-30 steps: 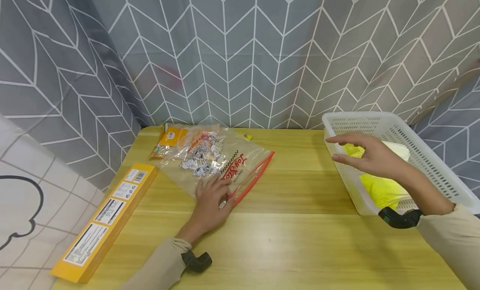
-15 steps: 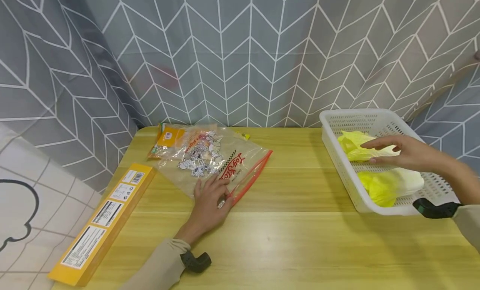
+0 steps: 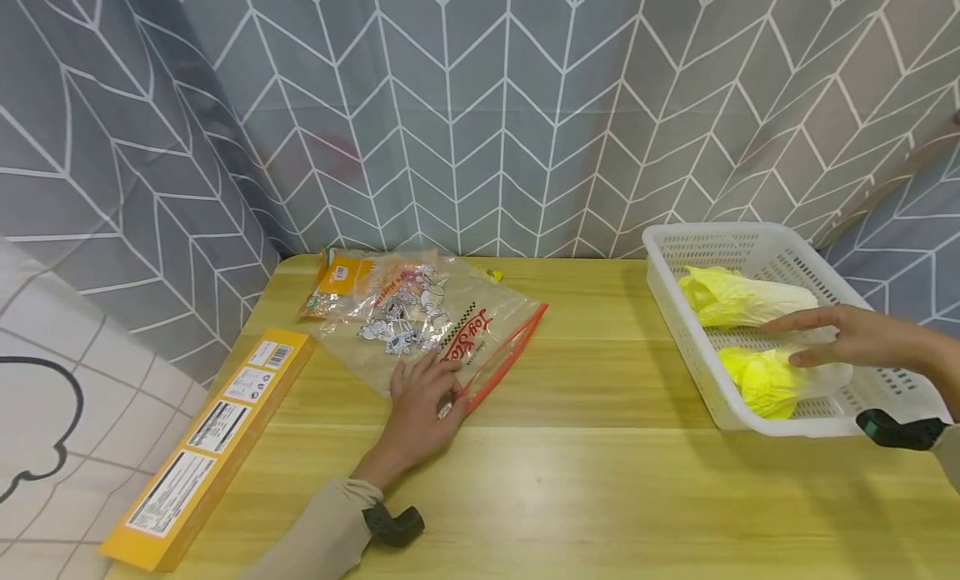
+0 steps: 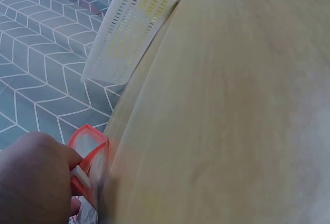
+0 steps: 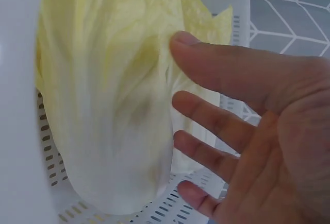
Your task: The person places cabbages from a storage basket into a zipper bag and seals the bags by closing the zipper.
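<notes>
A clear plastic zip bag (image 3: pixel 491 292) with a red edge and printed characters lies flat on the table. My left hand (image 3: pixel 424 403) rests on its near corner. In the left wrist view the fingers pinch the red edge around a white slider (image 4: pixel 81 176). My right hand (image 3: pixel 877 342) hovers over a white basket (image 3: pixel 678 347), its fingers extended. Inside lie two napa cabbages, the farther cabbage (image 3: pixel 750 301) and the nearer cabbage (image 3: pixel 761 384), leafy ends to the left. In the right wrist view the fingertips are beside one large cabbage (image 5: pixel 113 121); contact is unclear.
A long orange box (image 3: pixel 210 447) with white labels lies along the table's left side. An orange-labelled packet (image 3: pixel 348 273) lies partly under the bag at the back left. A patterned grey curtain (image 3: pixel 480 122) hangs behind the wooden table (image 3: pixel 570 497).
My right hand has moved right across the basket and lower, revealing the cabbages' leafy ends. My left hand stays at the bag's corner.
</notes>
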`<state>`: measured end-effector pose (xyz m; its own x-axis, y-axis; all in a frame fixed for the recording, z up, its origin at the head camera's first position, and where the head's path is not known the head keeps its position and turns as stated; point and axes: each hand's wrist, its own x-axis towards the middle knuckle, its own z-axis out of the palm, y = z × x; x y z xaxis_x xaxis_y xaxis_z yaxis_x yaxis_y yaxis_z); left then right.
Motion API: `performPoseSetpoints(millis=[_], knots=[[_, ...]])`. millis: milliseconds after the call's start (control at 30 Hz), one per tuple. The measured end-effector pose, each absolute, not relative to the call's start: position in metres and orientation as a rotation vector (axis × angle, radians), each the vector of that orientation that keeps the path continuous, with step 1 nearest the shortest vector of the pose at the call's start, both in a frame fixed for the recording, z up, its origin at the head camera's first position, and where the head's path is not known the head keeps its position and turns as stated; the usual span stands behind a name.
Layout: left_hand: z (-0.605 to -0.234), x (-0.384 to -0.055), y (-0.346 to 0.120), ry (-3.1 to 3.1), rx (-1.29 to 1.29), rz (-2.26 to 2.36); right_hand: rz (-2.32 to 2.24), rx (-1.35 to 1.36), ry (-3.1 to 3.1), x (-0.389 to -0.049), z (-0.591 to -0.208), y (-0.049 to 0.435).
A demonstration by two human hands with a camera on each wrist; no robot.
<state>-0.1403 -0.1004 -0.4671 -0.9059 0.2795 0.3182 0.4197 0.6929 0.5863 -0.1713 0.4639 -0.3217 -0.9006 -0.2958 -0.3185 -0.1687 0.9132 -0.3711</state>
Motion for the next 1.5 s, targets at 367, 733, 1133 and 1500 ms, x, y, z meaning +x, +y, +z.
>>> performPoseSetpoints(millis=[367, 733, 1133, 1500], knots=[[-0.465, -0.144, -0.098, -2.713, -0.572, -1.000, -0.589, -0.378, 2.518, -0.173, -0.337, 0.489], [-0.462, -0.146, -0.100, -2.719, -0.566, -1.000, -0.485, -0.391, 2.572, -0.175, -0.338, 0.485], [-0.465, -0.146, -0.101, -2.728, -0.542, -1.000, -0.417, -0.287, 2.649, -0.177, -0.335, 0.483], [-0.466, -0.143, -0.109, -2.732, -0.531, -0.992, -0.420, -0.362, 2.638, -0.184, -0.344, 0.474]])
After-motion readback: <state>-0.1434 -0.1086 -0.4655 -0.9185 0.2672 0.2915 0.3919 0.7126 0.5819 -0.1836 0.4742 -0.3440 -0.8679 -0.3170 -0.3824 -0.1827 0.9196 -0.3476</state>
